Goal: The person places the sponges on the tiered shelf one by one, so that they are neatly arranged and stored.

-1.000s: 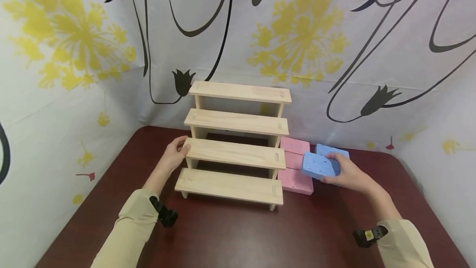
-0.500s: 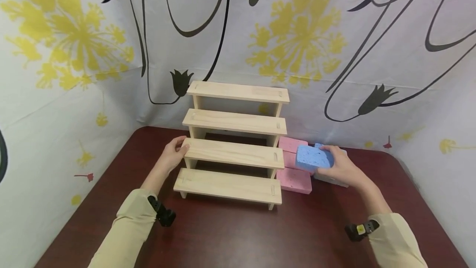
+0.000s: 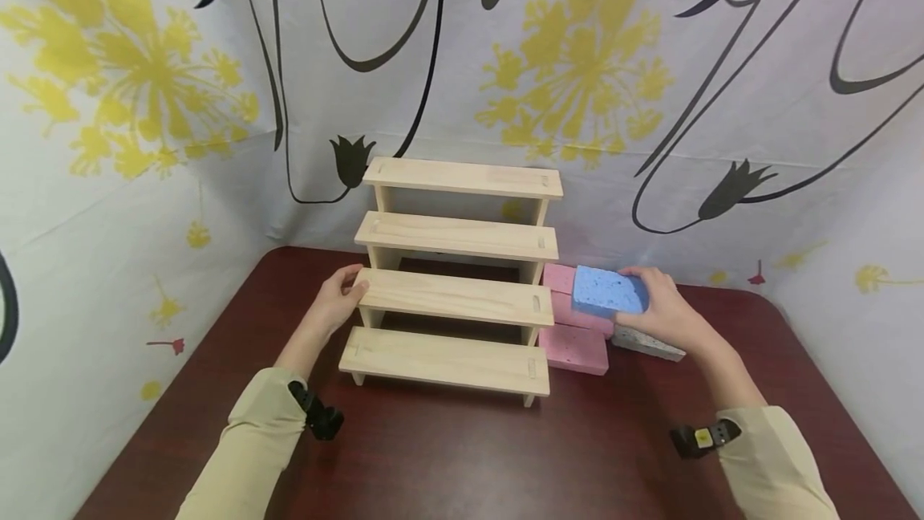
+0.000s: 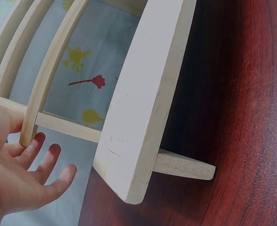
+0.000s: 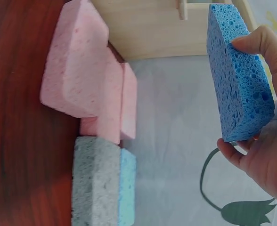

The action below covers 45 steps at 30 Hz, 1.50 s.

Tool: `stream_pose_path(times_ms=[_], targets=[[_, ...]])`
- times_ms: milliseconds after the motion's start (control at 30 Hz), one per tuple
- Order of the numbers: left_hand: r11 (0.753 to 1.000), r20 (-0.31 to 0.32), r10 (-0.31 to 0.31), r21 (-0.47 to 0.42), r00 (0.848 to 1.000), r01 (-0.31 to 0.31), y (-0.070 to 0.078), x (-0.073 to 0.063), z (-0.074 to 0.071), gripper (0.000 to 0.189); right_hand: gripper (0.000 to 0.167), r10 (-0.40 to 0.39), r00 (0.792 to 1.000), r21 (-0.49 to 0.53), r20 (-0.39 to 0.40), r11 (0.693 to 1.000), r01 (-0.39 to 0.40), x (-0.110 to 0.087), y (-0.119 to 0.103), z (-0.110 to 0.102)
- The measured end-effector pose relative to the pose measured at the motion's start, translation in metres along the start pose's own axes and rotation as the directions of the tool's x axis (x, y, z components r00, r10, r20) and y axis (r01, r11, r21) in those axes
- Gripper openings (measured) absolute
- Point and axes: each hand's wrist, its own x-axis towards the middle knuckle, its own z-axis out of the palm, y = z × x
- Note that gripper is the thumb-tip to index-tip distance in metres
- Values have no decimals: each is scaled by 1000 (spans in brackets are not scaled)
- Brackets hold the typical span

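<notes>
My right hand [image 3: 670, 315] grips a porous blue sponge [image 3: 605, 289] by its right end, held up over the pink sponges [image 3: 575, 349] beside the stand. In the right wrist view, thumb and fingers close on opposite faces of this blue sponge [image 5: 240, 75]. A pale wooden four-tier stepped stand [image 3: 455, 295] rests at the back of the table. My left hand [image 3: 334, 302] holds the left end of its second step from the front. The left wrist view has the thumb on one side of that board and the fingers [image 4: 53, 183] under it.
A grey sponge [image 3: 646, 343] lies right of the pink ones, partly behind my right hand. Beside it, a second blue sponge [image 5: 127, 188] shows in the right wrist view. Dark red tabletop [image 3: 462, 456] extends in front, with patterned white cloth [image 3: 808, 247] around the back and sides.
My right hand has lifted the blue sponge and carried it left and slightly up, toward the stand. That uncovers the grey sponge. The left hand stays on the step.
</notes>
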Motion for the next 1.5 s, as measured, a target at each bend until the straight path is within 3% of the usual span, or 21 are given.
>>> stream_pose_path(times_ms=[1500], targets=[[1000,-12,7,4,1000,-6,-1,1,2,51,70,-79,997,-8,-24,997,79,16,-40,-17]])
